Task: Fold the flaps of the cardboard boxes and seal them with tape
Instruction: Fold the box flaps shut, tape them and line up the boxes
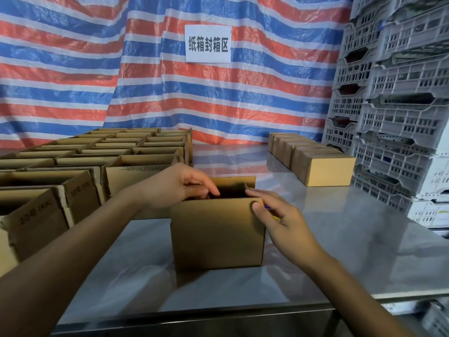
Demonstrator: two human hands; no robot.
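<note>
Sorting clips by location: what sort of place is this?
Likely a warehouse carton-sealing station: a sign reading 纸箱封箱区 (carton sealing area), rows of open cardboard boxes on a steel table, and stacked plastic crates.

I am watching some of the left hand's (pixel 177 186) fingertips dipping out of sight inside the dark box (pixel 216 234). The right hand (pixel 279 215) is covering most of a blue and yellow thing (pixel 268 207) that I am failing to identify. The picture's left edge is cutting off the open boxes (pixel 36 215).

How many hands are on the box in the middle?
2. The left hand reaches into the open cardboard box at its top; the right hand touches its right top corner. None hidden.
</note>
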